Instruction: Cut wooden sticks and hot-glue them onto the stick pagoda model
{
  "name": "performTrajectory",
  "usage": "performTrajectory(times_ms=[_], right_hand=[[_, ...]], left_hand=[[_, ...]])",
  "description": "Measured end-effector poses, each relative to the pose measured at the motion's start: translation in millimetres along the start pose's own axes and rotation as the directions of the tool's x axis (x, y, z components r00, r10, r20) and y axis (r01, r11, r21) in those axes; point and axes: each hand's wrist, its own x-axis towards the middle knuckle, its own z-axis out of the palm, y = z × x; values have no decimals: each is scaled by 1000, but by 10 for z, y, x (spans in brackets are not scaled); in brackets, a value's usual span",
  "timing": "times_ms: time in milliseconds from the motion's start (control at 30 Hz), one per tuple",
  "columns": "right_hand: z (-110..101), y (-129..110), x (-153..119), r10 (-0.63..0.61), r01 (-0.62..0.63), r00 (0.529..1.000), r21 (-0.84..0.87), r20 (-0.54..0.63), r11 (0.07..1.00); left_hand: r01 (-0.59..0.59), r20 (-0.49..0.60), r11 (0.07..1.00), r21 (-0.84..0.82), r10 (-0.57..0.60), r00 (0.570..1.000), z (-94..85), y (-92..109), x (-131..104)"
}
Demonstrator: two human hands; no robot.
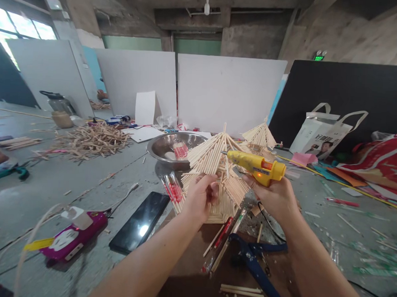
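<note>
At the stick model (pixel 207 157): glue gun (pixel 251 163) wrapped in my right grip (pixel 276 196).
Left grip (pixel 200 194) pinches it; best held steady, clear of the nozzle (pixel 224 153).

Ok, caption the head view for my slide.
Left hand at a peaked wooden-stick model, right hand holding a yellow glue gun close by.

I view remotely: L forearm (pixel 149 263) & R forearm (pixel 319 261), both bare to frame edge, smooth-contoured, tapering distally. L hand (pixel 197 197) & R hand (pixel 277 199), likewise bare; digits partly hidden.
</note>
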Motion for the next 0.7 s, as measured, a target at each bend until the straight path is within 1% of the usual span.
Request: performTrajectory(times_ms=[133, 267, 433, 600, 700], right_hand=[[11, 3, -3, 0, 0, 1000, -10, 2, 1000], [24, 28, -3, -12, 12, 1000, -11, 10, 1000], [22, 35, -18, 16, -16, 1000, 10, -5, 1000], [26, 23, -17, -19, 19, 1000, 15, -16, 1000], [27, 11, -16, 17, -17, 1000, 21, -8, 1000]], left_hand=[[10, -8, 999, -43, -10, 1000, -7, -14, -4], [-3, -6, 998, -65, 3, 1000, -14, -33, 5], [-14, -13, 999, -50, 14, 1000, -27, -55, 19], [-39, 4, 999, -35, 39, 999, -38, -68, 27], [-44, -7, 999, -31, 44, 999, -40, -72, 27]])
